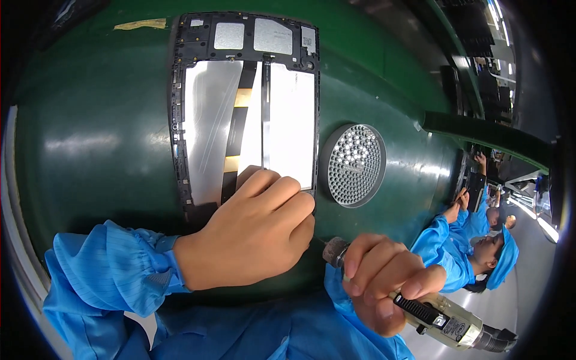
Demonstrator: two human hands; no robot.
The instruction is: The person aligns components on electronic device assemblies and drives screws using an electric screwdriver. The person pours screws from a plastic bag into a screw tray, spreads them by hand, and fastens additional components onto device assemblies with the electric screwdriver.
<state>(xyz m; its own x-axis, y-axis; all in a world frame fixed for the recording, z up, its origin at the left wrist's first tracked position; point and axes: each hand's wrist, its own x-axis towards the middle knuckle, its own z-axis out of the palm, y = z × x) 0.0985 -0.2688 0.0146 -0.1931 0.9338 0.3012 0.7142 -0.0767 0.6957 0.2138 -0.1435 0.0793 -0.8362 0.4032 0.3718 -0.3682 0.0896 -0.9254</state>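
Note:
An open tablet housing (198,48) with a black frame lies on the green table in front of me. Two bright silver-white panels fill it, with a dark ribbon cable (266,114) running lengthwise and a black strip with gold patches beside it. Over its near end rests my left hand (255,231), back upward and fingers curled together; their tips, and anything between them, are hidden. My right hand (390,279) is wrapped round an electric screwdriver (453,321). The tool lies tilted, its thin tip pointing left toward my left hand, apart from the housing.
Right of the housing stands a round grey dish (324,171) with a dimpled plate and small shiny pieces in it. A yellowish strip of tape (141,24) sticks to the table at far left. Co-workers in blue (474,258) sit at the right, beyond a green rail (486,135).

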